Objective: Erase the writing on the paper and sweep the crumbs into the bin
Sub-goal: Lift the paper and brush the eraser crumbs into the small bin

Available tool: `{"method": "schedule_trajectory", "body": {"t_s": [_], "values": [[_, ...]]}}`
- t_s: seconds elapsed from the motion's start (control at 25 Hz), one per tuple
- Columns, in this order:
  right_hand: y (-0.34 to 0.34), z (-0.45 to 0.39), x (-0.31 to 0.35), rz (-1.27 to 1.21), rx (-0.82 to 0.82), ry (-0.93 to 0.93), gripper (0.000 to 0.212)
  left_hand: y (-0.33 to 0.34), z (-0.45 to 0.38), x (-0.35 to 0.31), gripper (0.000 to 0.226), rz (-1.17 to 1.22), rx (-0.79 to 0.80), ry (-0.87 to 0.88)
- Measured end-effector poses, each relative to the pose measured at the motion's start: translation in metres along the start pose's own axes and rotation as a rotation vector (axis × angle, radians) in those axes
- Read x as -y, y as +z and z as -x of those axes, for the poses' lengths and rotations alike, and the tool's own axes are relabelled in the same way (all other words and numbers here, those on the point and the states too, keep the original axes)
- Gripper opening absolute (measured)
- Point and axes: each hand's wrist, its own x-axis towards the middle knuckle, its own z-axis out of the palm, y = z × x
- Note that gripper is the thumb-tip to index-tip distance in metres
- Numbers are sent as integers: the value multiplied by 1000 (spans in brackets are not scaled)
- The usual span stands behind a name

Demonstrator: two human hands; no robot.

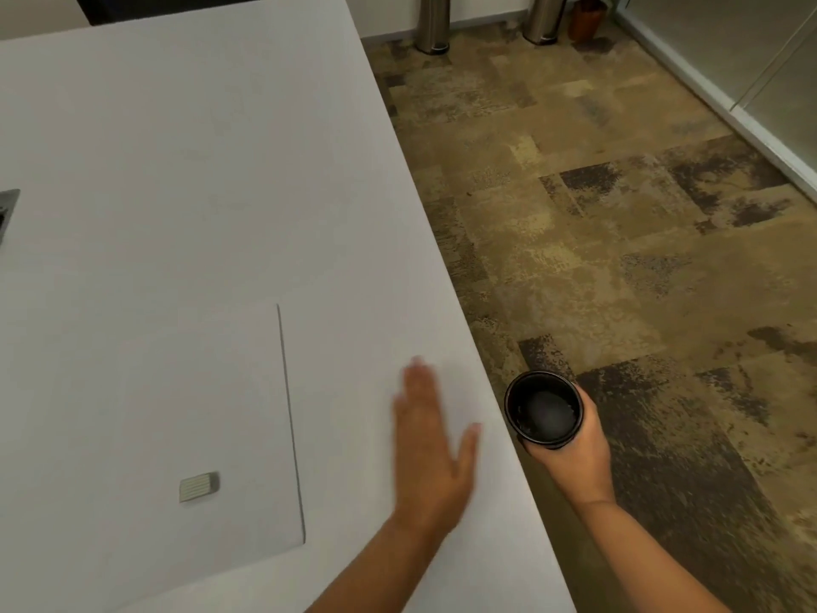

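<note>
A white sheet of paper point(177, 418) lies flat on the white table point(199, 170), and I see no writing on it. A small pale ribbed eraser point(199, 486) rests on the paper near its front. My left hand point(431, 453) is flat on the table with fingers stretched out, between the paper's right edge and the table's right edge; it is motion-blurred. My right hand point(570, 453) grips a small round black bin point(544, 409) just off the table's right edge, its mouth facing up. No crumbs are discernible.
The table's right edge runs diagonally from top centre to bottom right. Patterned brown carpet point(619, 214) lies beyond it. Two metal cylinders point(433, 24) and a brown pot point(586, 19) stand by the far wall. A dark device point(6, 214) sits at the table's left edge.
</note>
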Motion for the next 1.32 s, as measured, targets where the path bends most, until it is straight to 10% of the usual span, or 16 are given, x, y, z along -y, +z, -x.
{"method": "schedule_trajectory", "body": {"t_s": [0.2,0.4,0.8,1.04,1.32], "values": [[1,8,-3,7,-17,0,93,-35,68,60,87,-263,22,-434],[4,13,2,12,-35,10,89,3,41,32,87,-433,122,-286],[-1,19,6,-58,-67,63,70,41,-4,-48,73,28,301,193],[-5,19,3,7,-126,29,90,-31,91,39,83,-300,-40,-182],[-1,23,3,-13,-119,20,89,-12,107,35,92,-456,153,-277]]}}
